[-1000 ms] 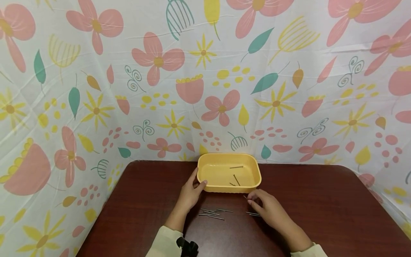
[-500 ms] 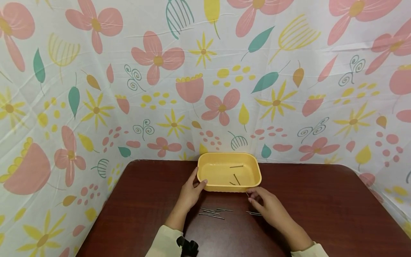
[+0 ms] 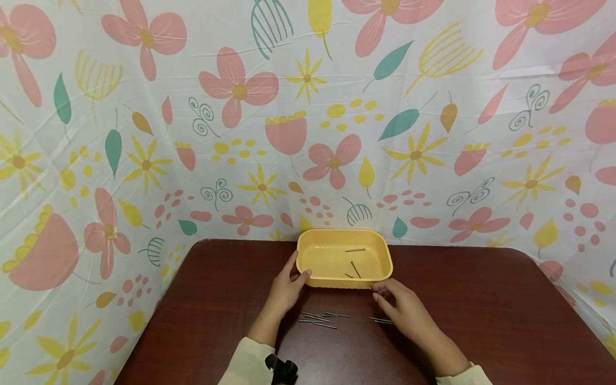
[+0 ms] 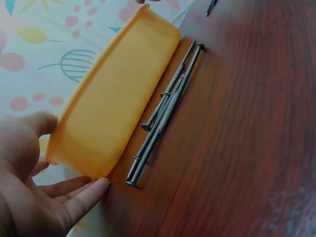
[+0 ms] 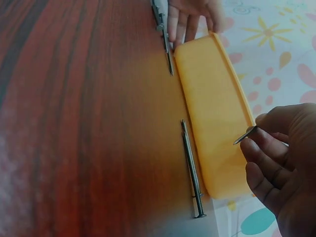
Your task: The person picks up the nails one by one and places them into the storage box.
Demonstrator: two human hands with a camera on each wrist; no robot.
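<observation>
Near the back of the table, a yellow plastic tub (image 3: 337, 283) has a few nails (image 3: 355, 269) lying inside. My left hand (image 3: 284, 291) grips the tub's left end, thumb at the rim and fingers against the side, as the left wrist view also shows. At the tub's front right corner, my right hand (image 3: 404, 310) pinches a nail (image 5: 244, 136) between thumb and fingertips; its point sticks out beside the tub wall. Several loose nails (image 4: 165, 111) lie in a bunch in front of the tub. A smaller group of nails (image 5: 191, 173) lies under the right hand.
The dark reddish-brown wooden table (image 3: 216, 299) carries all of this. Right behind the tub hangs a white cloth (image 3: 332, 208) with a floral print, which also runs along the left side. A black strap mount (image 3: 281, 369) sits on the left wrist.
My right hand has moved slightly up toward the tub's front right corner with the nail, whose angle in the fingers has turned. The left hand and the tub stay put.
</observation>
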